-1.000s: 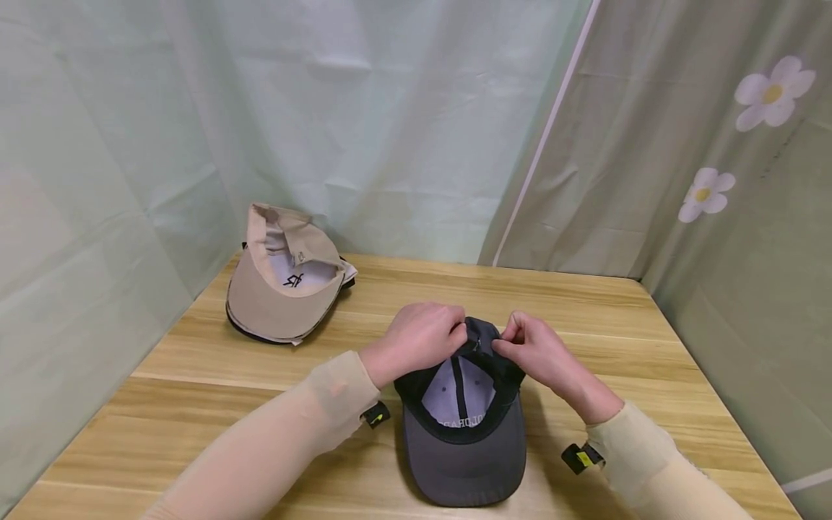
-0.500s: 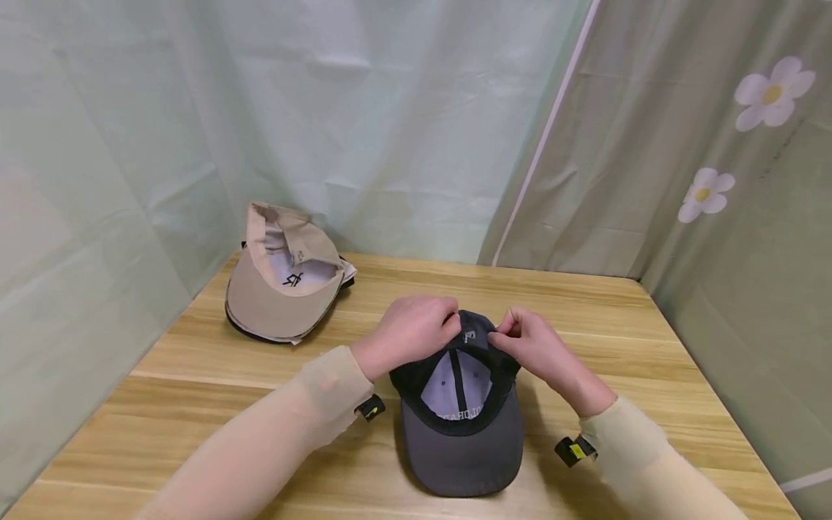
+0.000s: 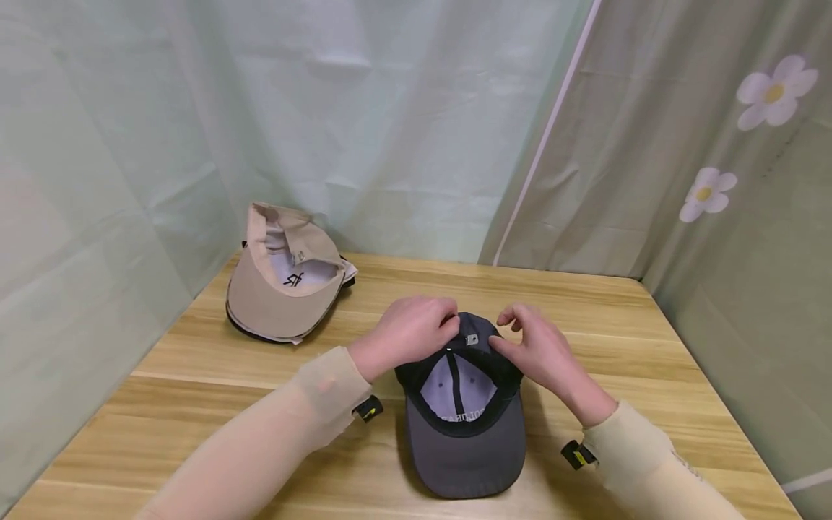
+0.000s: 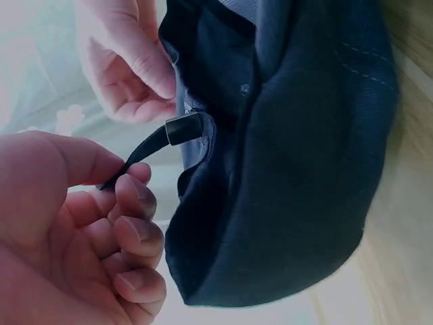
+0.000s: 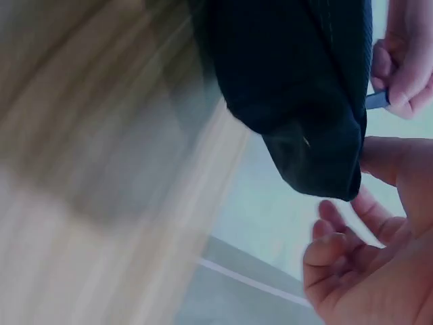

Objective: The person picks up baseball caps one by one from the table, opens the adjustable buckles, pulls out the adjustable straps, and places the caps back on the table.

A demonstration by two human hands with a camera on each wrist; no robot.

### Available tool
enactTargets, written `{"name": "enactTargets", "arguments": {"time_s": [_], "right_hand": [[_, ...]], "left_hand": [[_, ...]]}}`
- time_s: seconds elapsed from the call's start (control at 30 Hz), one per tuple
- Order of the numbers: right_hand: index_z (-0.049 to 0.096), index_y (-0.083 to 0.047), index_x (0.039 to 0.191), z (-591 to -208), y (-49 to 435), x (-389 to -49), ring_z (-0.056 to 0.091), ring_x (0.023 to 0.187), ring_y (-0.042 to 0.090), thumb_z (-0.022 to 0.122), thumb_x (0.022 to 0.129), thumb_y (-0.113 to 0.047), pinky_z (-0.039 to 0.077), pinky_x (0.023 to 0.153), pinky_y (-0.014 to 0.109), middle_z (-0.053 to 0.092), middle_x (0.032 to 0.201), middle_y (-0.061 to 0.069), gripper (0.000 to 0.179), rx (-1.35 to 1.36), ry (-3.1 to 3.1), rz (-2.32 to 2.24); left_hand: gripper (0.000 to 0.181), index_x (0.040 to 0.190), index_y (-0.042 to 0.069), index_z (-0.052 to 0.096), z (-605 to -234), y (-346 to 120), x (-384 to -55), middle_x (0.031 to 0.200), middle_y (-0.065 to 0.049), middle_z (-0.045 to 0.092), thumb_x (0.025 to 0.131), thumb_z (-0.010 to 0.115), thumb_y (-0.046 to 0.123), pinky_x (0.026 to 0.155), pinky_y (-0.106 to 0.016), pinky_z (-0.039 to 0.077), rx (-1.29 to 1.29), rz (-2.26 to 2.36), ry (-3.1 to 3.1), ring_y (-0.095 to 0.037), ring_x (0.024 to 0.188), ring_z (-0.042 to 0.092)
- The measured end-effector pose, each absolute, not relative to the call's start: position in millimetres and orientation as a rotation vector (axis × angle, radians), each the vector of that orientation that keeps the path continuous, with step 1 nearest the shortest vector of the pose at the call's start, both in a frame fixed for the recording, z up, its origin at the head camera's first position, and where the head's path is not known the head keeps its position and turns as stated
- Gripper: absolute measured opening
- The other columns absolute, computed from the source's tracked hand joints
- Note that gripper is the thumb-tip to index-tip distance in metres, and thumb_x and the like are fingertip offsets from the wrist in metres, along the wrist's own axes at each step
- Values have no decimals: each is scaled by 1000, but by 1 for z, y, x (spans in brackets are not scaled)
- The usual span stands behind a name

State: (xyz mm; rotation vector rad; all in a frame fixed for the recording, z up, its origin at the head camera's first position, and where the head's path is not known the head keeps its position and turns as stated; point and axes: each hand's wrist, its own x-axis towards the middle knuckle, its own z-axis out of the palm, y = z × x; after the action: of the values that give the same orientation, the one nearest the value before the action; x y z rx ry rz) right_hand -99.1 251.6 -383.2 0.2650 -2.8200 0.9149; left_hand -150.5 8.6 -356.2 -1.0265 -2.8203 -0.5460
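Note:
A dark grey baseball cap point(image 3: 468, 462) lies upside down on the table, brim toward me, its lilac lining and reversed lettering showing. At its back is a small metal buckle point(image 4: 183, 128) on the adjusting strap point(image 4: 149, 145). My left hand point(image 3: 419, 328) pinches the strap's free end between thumb and forefinger, and the strap runs taut to the buckle. On the other side of the opening, my right hand point(image 3: 542, 347) has its thumb against the cap's rear edge. Its fingers are spread apart from the thumb, loosely bent, as the right wrist view shows.
A tan cap point(image 3: 279, 303), also upturned with black lettering inside, lies at the back left of the wooden table point(image 3: 585, 310), over something with a dark edge. Pale curtains point(image 3: 390, 130) hang close behind the table and along both sides.
The right hand's fingers have parted from their pinch on the cap's rear edge. The cap's back has tipped slightly and the buckle shows more plainly. The left hand has shifted slightly left.

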Motion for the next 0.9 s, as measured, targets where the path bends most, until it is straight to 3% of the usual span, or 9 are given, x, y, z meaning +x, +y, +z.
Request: {"name": "enactTargets", "arguments": {"time_s": [0.1, 0.27, 0.5, 0.9], "right_hand": [[72, -13, 111, -382, 248, -97, 62, 109, 33, 87, 97, -19, 52, 85, 50, 71, 113, 7, 22, 390, -2732, 760], [77, -14, 108, -381, 242, -96, 63, 106, 29, 92, 93, -23, 55, 86, 49, 74, 113, 2, 23, 574, -2653, 647], [78, -15, 107, -384, 240, -95, 64, 103, 26, 101, 82, -20, 59, 79, 46, 73, 111, -1, 34, 676, -2595, 488], [79, -18, 98, -385, 238, -97, 66, 88, 18, 96, 88, -15, 56, 69, 39, 73, 93, -6, 20, 655, -2521, 463]], "left_hand": [[27, 84, 20, 65, -354, 9, -150, 64, 6, 53, 111, 63, 26, 58, -33, 40, -1020, -582, -2818, -15, 60, 54], [23, 90, 19, 71, -349, 9, -151, 64, 6, 55, 111, 63, 24, 57, -31, 39, -1010, -654, -2797, -14, 58, 54], [20, 99, 18, 76, -344, 8, -151, 69, 7, 60, 111, 63, 25, 59, -31, 43, -1007, -656, -2778, -13, 62, 56], [20, 97, 20, 75, -342, 6, -152, 70, 7, 60, 112, 63, 27, 59, -33, 44, -998, -669, -2750, -13, 62, 57]]}}
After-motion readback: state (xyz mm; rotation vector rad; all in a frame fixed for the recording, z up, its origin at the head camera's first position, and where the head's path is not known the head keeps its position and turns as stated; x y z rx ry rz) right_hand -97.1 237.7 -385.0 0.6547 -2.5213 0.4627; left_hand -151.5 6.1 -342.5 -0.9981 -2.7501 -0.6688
